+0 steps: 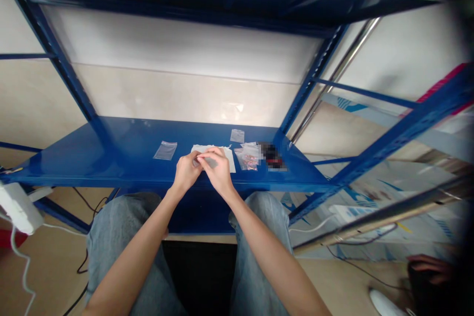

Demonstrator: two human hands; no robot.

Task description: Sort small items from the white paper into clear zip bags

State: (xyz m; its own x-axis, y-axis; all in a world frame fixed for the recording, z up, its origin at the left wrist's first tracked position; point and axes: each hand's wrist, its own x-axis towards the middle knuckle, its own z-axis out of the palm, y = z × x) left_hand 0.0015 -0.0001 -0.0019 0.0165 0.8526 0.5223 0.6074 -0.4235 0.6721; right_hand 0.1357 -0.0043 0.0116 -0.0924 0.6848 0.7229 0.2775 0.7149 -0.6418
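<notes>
From the head camera, the left hand (188, 170) and the right hand (217, 170) meet near the middle of the frame, fingertips drawn together in a pinch on a small greyish piece (196, 160) — too small to make out. The piece is just above the near part of a white sheet (229, 159), which lies on the blue shelf (122, 158).

Left of centre, well apart from the hands, a clear zip bag (165, 151) lies flat; I cannot tell whether anything is inside. Right of centre, a smaller clear bag (237, 136) lies toward the back edge, its contents also unclear. Nearer the front, a clear packet (247, 159) holds many small reddish-brown pieces. Touching its right side is a dark item (273, 155) — blurred into blocks, so its nature is hidden.
</notes>
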